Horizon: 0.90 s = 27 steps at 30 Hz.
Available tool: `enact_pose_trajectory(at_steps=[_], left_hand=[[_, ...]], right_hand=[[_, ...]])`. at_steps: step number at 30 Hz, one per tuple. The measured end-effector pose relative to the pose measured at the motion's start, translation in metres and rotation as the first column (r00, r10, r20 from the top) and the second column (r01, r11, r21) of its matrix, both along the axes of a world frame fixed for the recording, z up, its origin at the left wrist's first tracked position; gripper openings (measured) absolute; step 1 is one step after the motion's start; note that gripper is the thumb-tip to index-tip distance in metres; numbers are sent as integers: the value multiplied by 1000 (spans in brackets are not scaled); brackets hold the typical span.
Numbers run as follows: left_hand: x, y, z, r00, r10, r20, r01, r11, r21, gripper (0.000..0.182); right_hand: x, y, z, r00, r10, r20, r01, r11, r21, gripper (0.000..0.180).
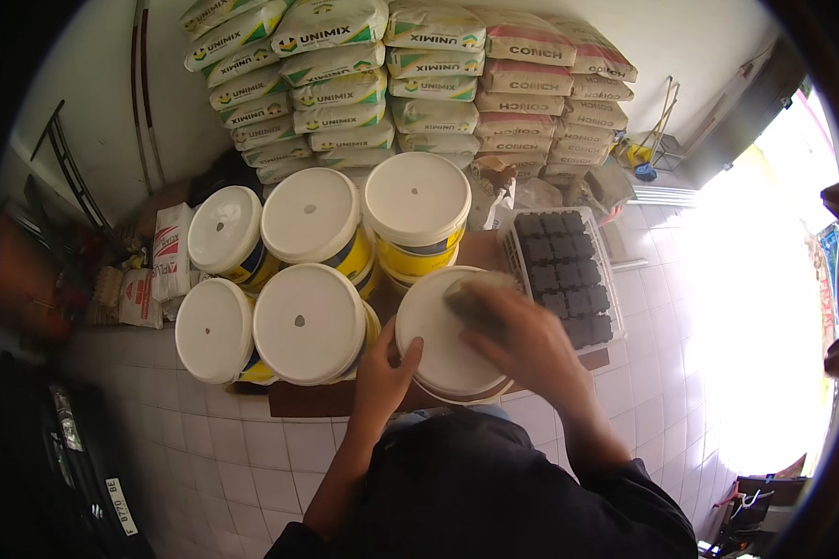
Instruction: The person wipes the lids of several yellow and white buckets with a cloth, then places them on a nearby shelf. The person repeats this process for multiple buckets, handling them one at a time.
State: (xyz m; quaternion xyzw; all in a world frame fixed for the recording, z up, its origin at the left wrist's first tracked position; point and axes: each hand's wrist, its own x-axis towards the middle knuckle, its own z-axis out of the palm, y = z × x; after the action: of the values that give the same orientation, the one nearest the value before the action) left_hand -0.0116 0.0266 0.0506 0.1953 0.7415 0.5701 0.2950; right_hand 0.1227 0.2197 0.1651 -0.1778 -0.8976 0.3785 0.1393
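Observation:
In front of me a white plastic bucket (430, 349) stands at the near edge of a brown table (307, 407), its round lid facing up. My left hand (384, 374) grips the bucket's left rim, thumb resting on the lid. Blurred by motion, my right hand (535, 339) is over the lid's right side, closed on a grey-green cloth or sponge (472, 304) that lies against the lid. More lidded buckets stand alongside, including a near one (307, 335) just left of my left hand. Yellow-and-blue labels show on their sides, and each of these lids has a small dark spot.
Right of the bucket, a white plastic crate (619, 325) holds dark grey blocks (566, 279). Stacked Unimix bags (342, 91) and Conch bags (524, 87) line the wall behind. A dark vehicle (35, 454) is at lower left, and a bright doorway (755, 314) at right.

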Motion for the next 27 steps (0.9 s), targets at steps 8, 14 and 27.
enact_pose_trajectory(at_steps=[8, 14, 27], left_hand=[[-14, -3, -18, 961, -122, -250, 130, 991, 17, 66], [-23, -4, -31, 919, -131, -371, 188, 974, 123, 61], [-26, -8, -27, 926, -212, -313, 255, 961, 104, 60]], right_hand=[[1, -37, -39, 985, 105, 137, -153, 902, 404, 62], [-19, -31, -70, 963, 240, 125, -271, 858, 437, 55], [-48, -15, -68, 961, -278, -8, 239, 813, 532, 40]])
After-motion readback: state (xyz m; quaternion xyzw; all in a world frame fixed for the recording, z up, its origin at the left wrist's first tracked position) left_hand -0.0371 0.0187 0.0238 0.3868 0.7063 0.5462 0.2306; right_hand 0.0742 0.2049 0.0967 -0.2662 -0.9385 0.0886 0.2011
